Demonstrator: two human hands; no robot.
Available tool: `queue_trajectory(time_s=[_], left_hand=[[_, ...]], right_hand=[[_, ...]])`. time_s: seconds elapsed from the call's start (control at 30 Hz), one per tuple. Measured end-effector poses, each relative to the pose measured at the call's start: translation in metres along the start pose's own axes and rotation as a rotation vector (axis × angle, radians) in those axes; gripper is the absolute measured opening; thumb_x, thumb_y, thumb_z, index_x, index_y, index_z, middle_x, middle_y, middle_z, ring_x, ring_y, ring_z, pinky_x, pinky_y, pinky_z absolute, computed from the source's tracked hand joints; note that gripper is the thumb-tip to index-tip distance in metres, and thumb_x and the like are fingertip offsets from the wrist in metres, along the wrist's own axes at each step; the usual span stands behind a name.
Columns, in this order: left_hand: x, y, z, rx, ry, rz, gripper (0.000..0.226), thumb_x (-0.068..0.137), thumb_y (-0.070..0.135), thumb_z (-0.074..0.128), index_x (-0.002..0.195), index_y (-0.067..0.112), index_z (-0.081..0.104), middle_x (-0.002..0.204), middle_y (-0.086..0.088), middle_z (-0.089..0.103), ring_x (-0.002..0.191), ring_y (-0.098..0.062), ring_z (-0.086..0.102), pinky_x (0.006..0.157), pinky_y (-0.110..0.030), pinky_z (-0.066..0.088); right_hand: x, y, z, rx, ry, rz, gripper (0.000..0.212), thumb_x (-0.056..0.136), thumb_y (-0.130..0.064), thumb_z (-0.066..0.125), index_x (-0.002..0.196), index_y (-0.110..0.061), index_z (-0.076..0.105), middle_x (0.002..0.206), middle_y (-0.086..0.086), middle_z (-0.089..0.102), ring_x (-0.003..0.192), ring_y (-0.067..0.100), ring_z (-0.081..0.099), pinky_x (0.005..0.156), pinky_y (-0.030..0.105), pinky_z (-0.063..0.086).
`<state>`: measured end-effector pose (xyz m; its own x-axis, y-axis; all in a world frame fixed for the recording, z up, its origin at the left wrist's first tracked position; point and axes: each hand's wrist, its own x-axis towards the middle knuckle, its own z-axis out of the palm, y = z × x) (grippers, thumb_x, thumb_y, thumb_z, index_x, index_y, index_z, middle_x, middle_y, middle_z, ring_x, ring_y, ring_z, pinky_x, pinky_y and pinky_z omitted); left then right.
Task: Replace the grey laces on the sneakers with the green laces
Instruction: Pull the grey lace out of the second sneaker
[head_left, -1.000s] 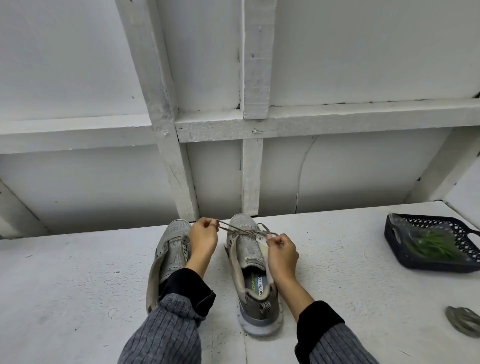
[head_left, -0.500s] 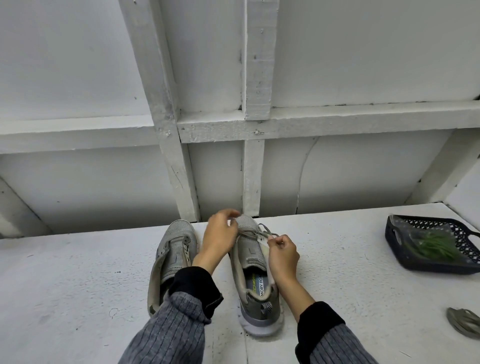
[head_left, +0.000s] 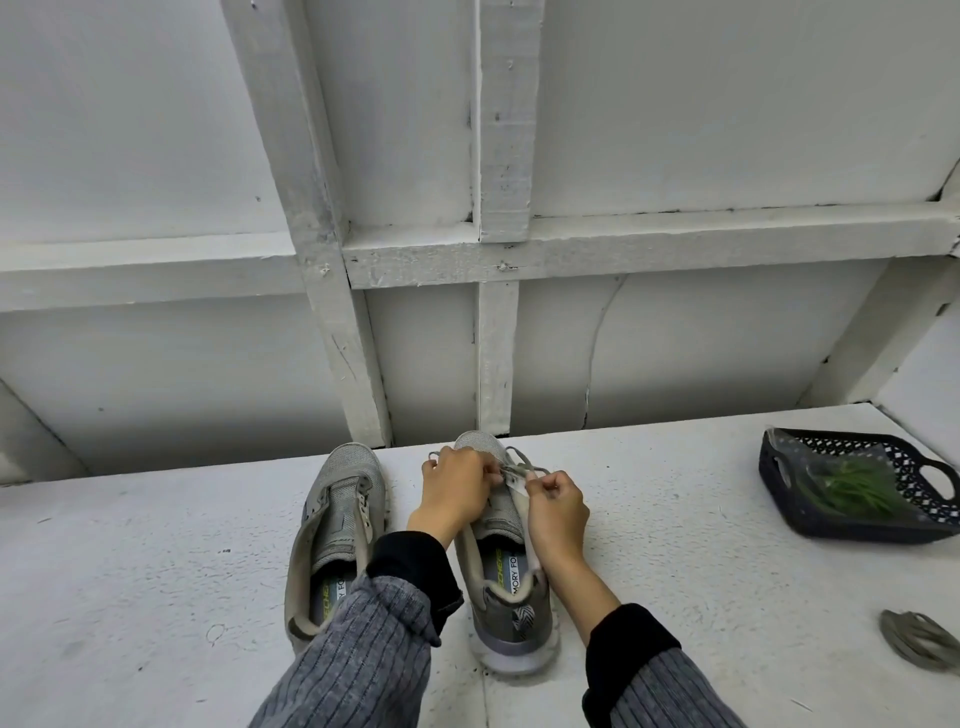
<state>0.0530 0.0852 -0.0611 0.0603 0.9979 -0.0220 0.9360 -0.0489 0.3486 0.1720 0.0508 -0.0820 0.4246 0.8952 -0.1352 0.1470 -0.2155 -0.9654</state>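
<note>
Two grey sneakers stand side by side on the white surface, toes away from me. The left sneaker (head_left: 337, 525) has no lace. Over the right sneaker (head_left: 506, 587) my left hand (head_left: 452, 493) pinches the grey lace (head_left: 524, 467) near the toe eyelets. My right hand (head_left: 556, 506) pinches the same lace at the shoe's right eyelet row. Loops of the lace lie across the toe. The green laces (head_left: 852, 486) lie in a clear bag inside a dark basket (head_left: 779, 480) at the right.
A coiled grey lace (head_left: 917, 642) lies loose on the surface at the lower right. A white panelled wall with wooden battens (head_left: 501, 338) rises just behind the shoes. The white surface (head_left: 130, 571) stretches left of the shoes.
My left hand moved right from beside the left sneaker to the toe of the right sneaker. The lace, taut between the hands before, now lies slack. My right hand stayed put.
</note>
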Motion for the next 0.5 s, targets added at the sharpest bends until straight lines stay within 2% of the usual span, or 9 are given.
queue_trajectory(time_s=[0.1, 0.17, 0.27, 0.33, 0.43, 0.5], left_hand=[[0.001, -0.006, 0.001, -0.308, 0.079, -0.058, 0.01, 0.092, 0.027, 0.061, 0.086, 0.03, 0.069, 0.099, 0.0, 0.067, 0.107, -0.027, 0.055, 0.097, -0.041, 0.04], [-0.004, -0.009, 0.001, -0.648, 0.146, -0.077, 0.019, 0.094, 0.018, 0.06, 0.077, 0.026, 0.062, 0.096, 0.004, 0.067, 0.099, -0.019, 0.061, 0.098, -0.041, 0.043], [-0.012, -0.003, -0.004, -1.1, 0.254, -0.087, 0.021, 0.1, 0.011, 0.05, 0.079, 0.016, 0.054, 0.101, 0.001, 0.071, 0.101, -0.01, 0.066, 0.092, -0.031, 0.049], [-0.013, 0.002, -0.013, -1.32, 0.372, -0.114, 0.021, 0.102, 0.008, 0.043, 0.083, 0.012, 0.049, 0.092, -0.004, 0.071, 0.085, -0.005, 0.069, 0.079, -0.021, 0.052], [-0.008, -0.001, -0.033, -1.522, 0.567, -0.171, 0.022, 0.104, 0.009, 0.037, 0.084, 0.013, 0.046, 0.076, -0.003, 0.059, 0.062, -0.007, 0.061, 0.064, -0.023, 0.052], [-0.004, -0.009, -0.045, -1.544, 0.664, -0.213, 0.023, 0.105, 0.012, 0.036, 0.083, 0.016, 0.045, 0.072, 0.0, 0.05, 0.053, -0.004, 0.05, 0.056, -0.022, 0.05]], right_hand=[[0.0, 0.0, 0.0, -0.006, 0.002, 0.004, 0.022, 0.093, -0.019, 0.06, 0.074, -0.009, 0.055, 0.07, 0.0, 0.061, 0.066, 0.01, 0.053, 0.055, 0.016, 0.035], [0.0, -0.001, 0.0, -0.015, 0.004, 0.003, 0.022, 0.093, -0.018, 0.06, 0.074, -0.008, 0.054, 0.068, 0.001, 0.06, 0.065, 0.013, 0.052, 0.053, 0.015, 0.034], [-0.001, -0.001, -0.001, -0.013, 0.008, -0.011, 0.024, 0.093, -0.018, 0.059, 0.073, -0.007, 0.053, 0.066, 0.003, 0.059, 0.061, 0.012, 0.051, 0.048, 0.01, 0.034], [-0.002, -0.001, -0.002, -0.012, 0.002, -0.015, 0.024, 0.093, -0.018, 0.059, 0.073, -0.007, 0.053, 0.066, 0.003, 0.058, 0.062, 0.015, 0.05, 0.048, 0.01, 0.034], [-0.002, -0.002, -0.002, -0.013, -0.005, -0.004, 0.024, 0.094, -0.018, 0.059, 0.073, -0.008, 0.052, 0.067, 0.003, 0.059, 0.062, 0.014, 0.051, 0.048, 0.011, 0.034], [-0.002, -0.002, -0.002, -0.015, -0.007, -0.004, 0.023, 0.094, -0.018, 0.059, 0.073, -0.008, 0.053, 0.069, 0.003, 0.06, 0.063, 0.012, 0.052, 0.048, 0.01, 0.035]])
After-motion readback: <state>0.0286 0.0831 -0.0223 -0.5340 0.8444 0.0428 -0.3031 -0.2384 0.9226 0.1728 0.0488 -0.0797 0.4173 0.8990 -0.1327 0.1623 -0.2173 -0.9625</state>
